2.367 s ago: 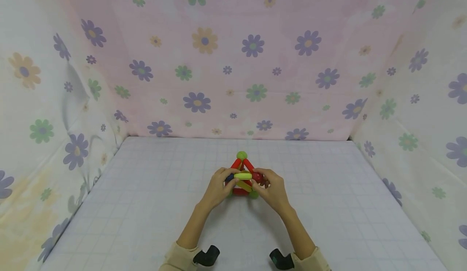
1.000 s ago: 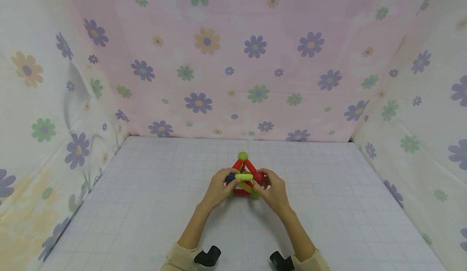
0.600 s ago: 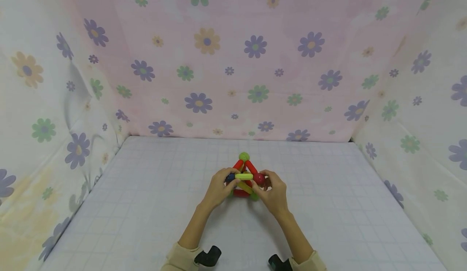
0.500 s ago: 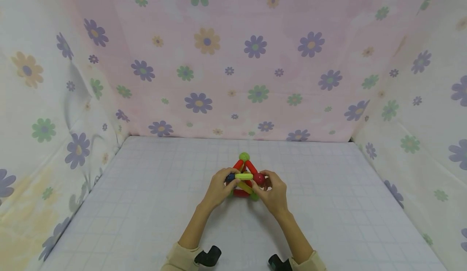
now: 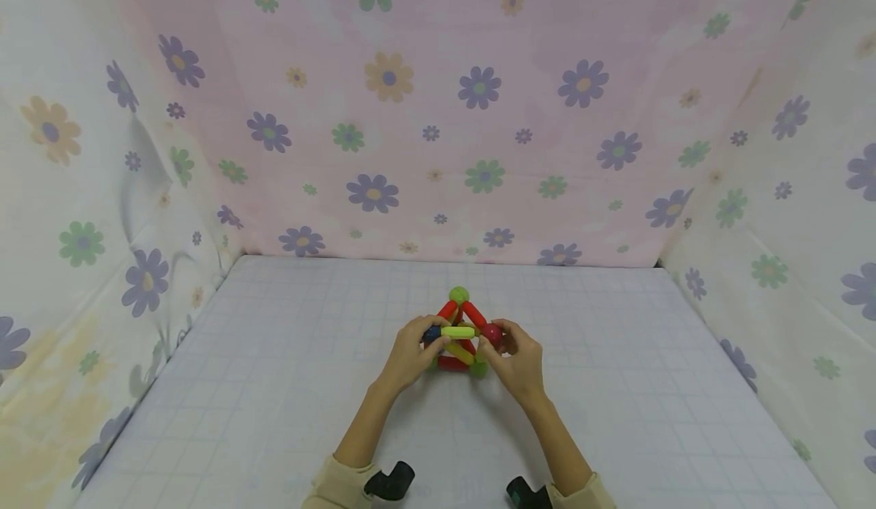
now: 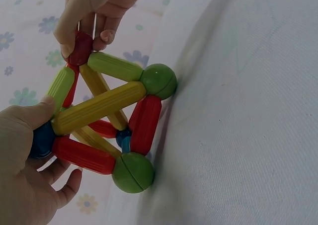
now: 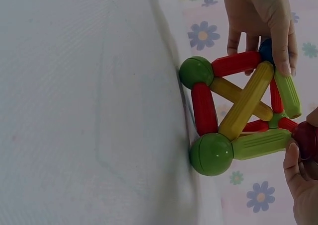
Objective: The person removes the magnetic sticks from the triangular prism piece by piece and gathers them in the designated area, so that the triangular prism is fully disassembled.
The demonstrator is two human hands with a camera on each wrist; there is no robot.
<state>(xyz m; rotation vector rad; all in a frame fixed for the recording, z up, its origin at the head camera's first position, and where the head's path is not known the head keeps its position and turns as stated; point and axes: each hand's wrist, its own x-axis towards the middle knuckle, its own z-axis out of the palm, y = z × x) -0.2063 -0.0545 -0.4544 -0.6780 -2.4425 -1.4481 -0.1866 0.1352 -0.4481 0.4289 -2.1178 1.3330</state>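
Note:
A frame of magnetic rods and balls [image 5: 452, 363] stands on the table in front of me. My left hand [image 5: 408, 353] grips its dark blue ball [image 6: 42, 139] at the upper left, thumb over the ball. On the other side my right hand [image 5: 516, 361] pinches the red ball [image 7: 305, 139] between thumb and fingers. From the blue ball a light green rod [image 5: 458, 332] points toward the red one; a small gap shows at its right end. Yellow rods [image 6: 99, 107] and red rods [image 7: 204, 109] join green balls [image 7: 211, 154] below.
The white table [image 5: 274, 387] has a faint grid. Flowered cloth [image 5: 438, 113] rises behind it and at both sides. Black wrist-worn pieces [image 5: 390, 481] sit at both sleeves.
My right hand has shifted slightly to the right with the red ball, parting it from the light green rod's end. The left hand keeps its hold on the blue ball.

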